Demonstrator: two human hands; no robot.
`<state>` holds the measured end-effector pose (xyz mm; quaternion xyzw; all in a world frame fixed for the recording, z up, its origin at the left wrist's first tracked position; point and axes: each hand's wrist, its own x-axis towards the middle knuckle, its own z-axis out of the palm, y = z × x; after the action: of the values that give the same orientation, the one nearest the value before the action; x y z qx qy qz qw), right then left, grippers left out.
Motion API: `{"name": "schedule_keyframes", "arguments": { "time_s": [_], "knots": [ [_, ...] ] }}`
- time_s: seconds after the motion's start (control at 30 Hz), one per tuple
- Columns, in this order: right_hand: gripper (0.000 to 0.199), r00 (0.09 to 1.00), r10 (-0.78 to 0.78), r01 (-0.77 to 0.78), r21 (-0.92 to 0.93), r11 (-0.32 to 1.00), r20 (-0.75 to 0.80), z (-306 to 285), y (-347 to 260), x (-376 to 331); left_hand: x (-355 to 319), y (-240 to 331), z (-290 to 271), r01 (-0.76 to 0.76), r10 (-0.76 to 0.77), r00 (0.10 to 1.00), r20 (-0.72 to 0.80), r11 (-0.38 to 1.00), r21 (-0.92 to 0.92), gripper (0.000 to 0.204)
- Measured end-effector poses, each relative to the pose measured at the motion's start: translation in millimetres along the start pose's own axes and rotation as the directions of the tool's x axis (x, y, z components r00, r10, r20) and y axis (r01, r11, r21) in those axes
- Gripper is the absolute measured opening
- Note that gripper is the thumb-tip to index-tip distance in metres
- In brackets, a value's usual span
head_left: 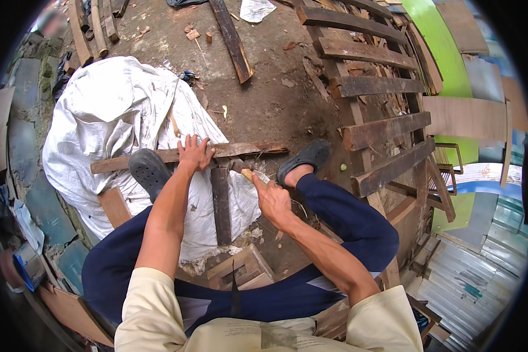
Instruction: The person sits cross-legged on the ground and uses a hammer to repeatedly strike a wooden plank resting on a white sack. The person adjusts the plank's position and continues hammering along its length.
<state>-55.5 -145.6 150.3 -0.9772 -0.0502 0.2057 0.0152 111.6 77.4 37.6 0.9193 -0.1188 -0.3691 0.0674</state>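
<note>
left fingers: my left hand [195,154] lies flat with fingers spread wide, pressing down on the long plank [188,154]; it grips nothing, only holds the wood in place.
right fingers: my right hand [271,199] is curled tight around the pale wooden handle of a hammer [243,169], whose dark head sits just beside the plank's near edge.
plank look: one long, narrow board, brown and weathered, rough at the ends, lying crosswise in front of me.
plank place: it rests over a dark short board [220,205] that runs toward me, making a cross shape, with my hand at the crossing.
feet: two dark clogs; the left clog [149,171] stands on the plank, left of my hand, the right clog [305,158] sits on the dirt by the plank's right end.
under it: one white woven sheet [111,111], crumpled, spread beneath the left half of the wood.
ground: bare brown dirt ground [270,100] with scattered chips and one loose dark beam [232,38] further off.
right side: one slatted pallet [375,88] with five cross slats that i can count, well apart from my hands.
near me: one small wooden block frame [240,270] between my knees.
</note>
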Motion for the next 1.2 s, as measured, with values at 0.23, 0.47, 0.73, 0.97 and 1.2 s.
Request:
{"name": "schedule_keyframes", "arguments": {
  "time_s": [0.23,0.47,0.73,0.97,1.2],
  "knots": [
    [0.077,0.973,-0.230,0.230,-0.010,0.973,0.014,-14,30,0,4,-2,2,-0.012,0.013,1.000,-0.009,1.000,0.005,0.065],
    [0.078,0.985,-0.170,0.171,0.058,0.984,-0.025,-29,0,7,5,-5,1,-0.006,0.006,1.000,0.012,1.000,0.015,0.066],
    [0.072,0.997,-0.076,0.076,-0.066,0.995,0.004,-3,37,-3,9,-2,3,-0.028,0.028,0.999,-0.027,1.000,0.012,0.065],
    [0.074,0.990,-0.099,0.103,-0.033,0.994,0.103,-11,67,-2,10,3,6,-0.055,0.056,0.998,-0.042,0.998,0.018,0.066],
    [0.062,0.979,-0.107,0.100,0.050,0.994,0.171,-78,52,-42,3,-7,12,-0.075,0.082,0.990,-0.115,0.995,0.061,0.080]
  ]
}}
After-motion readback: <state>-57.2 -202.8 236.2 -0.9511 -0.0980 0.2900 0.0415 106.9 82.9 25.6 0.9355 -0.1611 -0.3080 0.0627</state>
